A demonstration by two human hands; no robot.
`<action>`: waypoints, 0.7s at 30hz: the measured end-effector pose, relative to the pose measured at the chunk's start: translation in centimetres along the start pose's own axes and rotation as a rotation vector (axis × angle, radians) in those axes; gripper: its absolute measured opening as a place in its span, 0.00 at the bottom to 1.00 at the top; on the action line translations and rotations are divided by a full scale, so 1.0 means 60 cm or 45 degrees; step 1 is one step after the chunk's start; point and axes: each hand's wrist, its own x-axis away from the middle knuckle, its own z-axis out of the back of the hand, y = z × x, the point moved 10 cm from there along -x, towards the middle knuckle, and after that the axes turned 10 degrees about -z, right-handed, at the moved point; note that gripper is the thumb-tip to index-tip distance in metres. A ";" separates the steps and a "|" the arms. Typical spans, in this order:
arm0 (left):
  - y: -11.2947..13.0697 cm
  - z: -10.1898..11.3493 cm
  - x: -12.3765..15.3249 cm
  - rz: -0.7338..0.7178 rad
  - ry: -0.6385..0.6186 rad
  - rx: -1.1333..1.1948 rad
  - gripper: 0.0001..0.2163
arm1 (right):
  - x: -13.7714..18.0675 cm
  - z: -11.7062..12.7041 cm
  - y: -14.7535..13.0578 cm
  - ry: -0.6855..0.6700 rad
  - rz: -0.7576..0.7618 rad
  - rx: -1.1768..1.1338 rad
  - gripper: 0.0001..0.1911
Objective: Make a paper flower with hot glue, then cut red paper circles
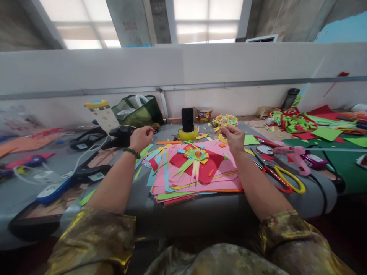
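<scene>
My left hand [142,138] is held over the left side of the table, its fingers curled together; whatever they hold is too small to make out. On the right, my right hand [234,139] pinches thumb and fingers near a pile of folded-paper rosettes [225,121]. Yellow paper shows by its fingertips, but I cannot tell if it is held. Between my arms lies a paper rosette [196,154] in yellow, green and orange with ribbon-like tails. It rests on a red paper sheet [210,173], above a stack of pink paper [163,187].
Red and yellow scissors [276,177] and a pink glue gun [299,158] lie at right. A phone [187,120] stands on a yellow tape roll [188,133] at the back. A yellow-lidded cup [101,114] and green bag [140,110] stand left. Paper strips [298,120] pile far right.
</scene>
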 end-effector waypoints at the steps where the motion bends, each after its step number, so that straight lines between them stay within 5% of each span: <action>1: 0.000 -0.001 0.000 -0.004 -0.019 -0.039 0.05 | -0.001 0.000 0.001 -0.002 -0.003 -0.008 0.13; 21: 0.005 -0.034 0.001 -0.087 -0.344 -0.428 0.19 | -0.001 0.004 -0.009 0.031 0.133 0.039 0.23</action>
